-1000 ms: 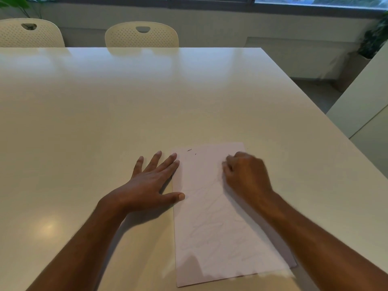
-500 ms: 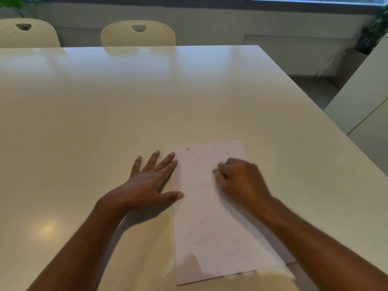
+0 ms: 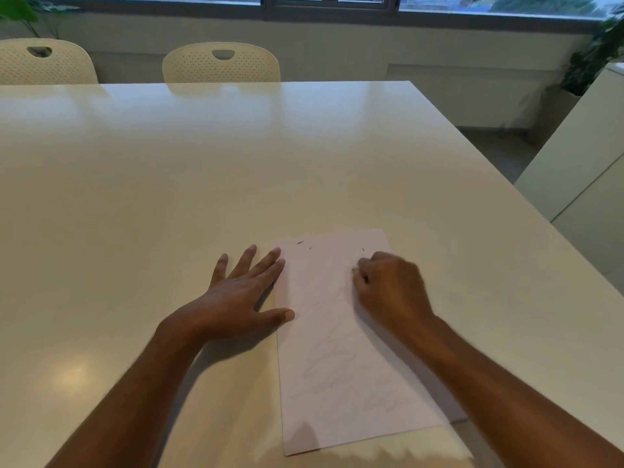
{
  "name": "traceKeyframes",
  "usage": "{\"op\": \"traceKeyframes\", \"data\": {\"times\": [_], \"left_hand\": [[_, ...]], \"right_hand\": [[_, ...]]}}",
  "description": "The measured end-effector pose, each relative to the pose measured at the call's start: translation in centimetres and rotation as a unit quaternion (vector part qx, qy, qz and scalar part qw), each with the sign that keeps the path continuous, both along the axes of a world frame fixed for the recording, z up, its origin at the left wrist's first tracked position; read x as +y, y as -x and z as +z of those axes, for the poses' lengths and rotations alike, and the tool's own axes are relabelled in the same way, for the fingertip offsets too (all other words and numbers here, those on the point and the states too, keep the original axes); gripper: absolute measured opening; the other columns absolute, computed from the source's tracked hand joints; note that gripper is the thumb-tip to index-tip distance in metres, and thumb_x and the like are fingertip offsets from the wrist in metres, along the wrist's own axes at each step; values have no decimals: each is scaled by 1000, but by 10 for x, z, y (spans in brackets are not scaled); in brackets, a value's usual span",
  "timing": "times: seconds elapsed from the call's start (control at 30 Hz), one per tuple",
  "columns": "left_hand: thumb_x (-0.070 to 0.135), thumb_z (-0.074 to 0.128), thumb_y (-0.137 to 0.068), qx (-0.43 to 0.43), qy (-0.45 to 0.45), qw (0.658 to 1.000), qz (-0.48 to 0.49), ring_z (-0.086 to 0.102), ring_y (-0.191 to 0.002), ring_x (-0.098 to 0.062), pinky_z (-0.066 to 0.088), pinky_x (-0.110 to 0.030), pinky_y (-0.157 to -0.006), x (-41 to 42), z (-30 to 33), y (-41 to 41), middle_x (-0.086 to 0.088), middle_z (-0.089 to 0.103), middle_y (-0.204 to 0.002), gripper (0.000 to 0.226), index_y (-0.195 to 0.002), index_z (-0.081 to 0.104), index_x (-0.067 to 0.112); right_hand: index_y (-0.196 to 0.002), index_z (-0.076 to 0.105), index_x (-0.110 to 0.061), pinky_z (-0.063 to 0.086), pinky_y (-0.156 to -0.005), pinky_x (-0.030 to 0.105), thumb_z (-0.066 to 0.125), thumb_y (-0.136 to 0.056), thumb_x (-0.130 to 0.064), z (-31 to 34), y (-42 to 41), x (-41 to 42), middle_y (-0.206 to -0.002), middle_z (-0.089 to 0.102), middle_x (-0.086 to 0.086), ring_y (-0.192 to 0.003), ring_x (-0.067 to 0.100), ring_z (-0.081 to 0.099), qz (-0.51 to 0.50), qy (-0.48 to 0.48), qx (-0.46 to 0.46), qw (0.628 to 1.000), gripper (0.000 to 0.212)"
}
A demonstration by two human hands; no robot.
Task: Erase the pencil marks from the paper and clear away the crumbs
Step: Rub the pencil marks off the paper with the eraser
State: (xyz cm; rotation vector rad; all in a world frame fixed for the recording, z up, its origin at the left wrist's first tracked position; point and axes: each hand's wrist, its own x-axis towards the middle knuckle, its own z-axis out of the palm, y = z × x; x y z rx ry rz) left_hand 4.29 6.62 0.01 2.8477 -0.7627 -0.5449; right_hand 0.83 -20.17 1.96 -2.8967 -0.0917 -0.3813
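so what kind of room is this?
Likely an office meeting room or break area: a large white table, perforated plastic chairs along its far side, a long window and potted plants.

Glossy cream table [image 3: 236, 157] by a window [image 3: 331, 3]

Two perforated cream chairs [image 3: 221, 64] at its far edge; potted plant [image 3: 597, 55] and white cabinet [image 3: 580, 163] right.

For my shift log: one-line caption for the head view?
Left hand steadies paper on table; curled right hand rubs near its top.
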Motion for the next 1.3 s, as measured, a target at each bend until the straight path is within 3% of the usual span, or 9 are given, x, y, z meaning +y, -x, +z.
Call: {"op": "traceKeyframes", "data": {"times": [0.1, 0.27, 0.4, 0.57, 0.73, 0.87, 1.03, 1.2, 1.3], "left_hand": [[99, 9, -65, -1, 1, 1000, 2, -42, -139, -6, -21, -51, -118, 0, 0, 0, 28, -36, -152, 113, -156, -15, 36], [101, 7, -61, 2, 2, 1000, 3, -42, -139, -7, -22, -52, -117, 0, -1, 0, 27, -35, -153, 117, -156, -15, 36], [101, 6, -59, 2, 0, 1000, 2, -42, -140, -8, -22, -52, -117, -1, 0, -1, 26, -35, -153, 118, -155, -16, 37], [102, 7, -59, 5, 0, 1000, 0, -42, -140, -9, -23, -52, -116, 0, 0, -1, 25, -35, -154, 120, -156, -16, 35], [100, 9, -61, 6, -2, 1000, -1, -42, -140, -9, -23, -51, -116, -1, 1, -1, 25, -35, -154, 118, -156, -16, 35], [101, 8, -61, 8, -6, 1000, -6, -44, -139, -10, -25, -52, -115, 0, -1, -2, 25, -37, -153, 118, -156, -17, 35], [100, 9, -62, 7, -4, 1000, -4, -44, -139, -10, -25, -52, -115, -1, 0, -2, 24, -37, -153, 117, -156, -17, 35], [100, 7, -60, 7, -5, 1000, -8, -43, -140, -12, -25, -53, -115, -1, 0, -2, 23, -36, -154, 120, -156, -17, 33], [101, 7, -60, 10, -6, 1000, -5, -44, -139, -11, -24, -53, -115, -1, 0, -2, 25, -38, -152, 119, -156, -18, 34]], "right_hand": [[-66, 61, -16, 43, -52, 29, 57, -87, -29, -2, 20, 15, -65, 53, -1, -58, 27, 59, 64, -26, 19, 997, 25], [-72, 67, -16, 41, -56, 28, 52, -87, -31, 1, -6, -13, -69, 58, 0, -65, 27, 62, -44, 2, -13, 999, 27], [-63, 56, -17, 34, -51, 25, 60, -86, -26, -1, 22, 18, -63, 50, -3, -55, 25, 58, 53, -21, 7, 998, 25], [-74, 68, -15, 45, -59, 31, 51, -88, -31, 4, -5, -13, -72, 61, 3, -67, 29, 63, -51, 1, 0, 999, 27], [-64, 60, -16, 39, -51, 26, 60, -86, -24, 3, 23, 19, -64, 51, -2, -54, 27, 57, 58, -20, 24, 998, 23], [-75, 69, -14, 43, -58, 30, 56, -88, -28, 6, -7, -13, -74, 62, 4, -69, 30, 64, -48, 9, 2, 999, 23], [-66, 61, -14, 41, -52, 28, 60, -86, -25, 1, 25, 23, -65, 53, 0, -57, 27, 59, 47, -14, 26, 998, 23], [-72, 67, -14, 40, -56, 29, 58, -87, -27, 6, -1, -12, -71, 60, 4, -66, 31, 63, -65, 8, -6, 998, 21], [-63, 59, -14, 37, -49, 27, 64, -82, -21, 4, 20, 17, -62, 50, -1, -54, 28, 58, 10, -17, 2, 1000, 21]]}}
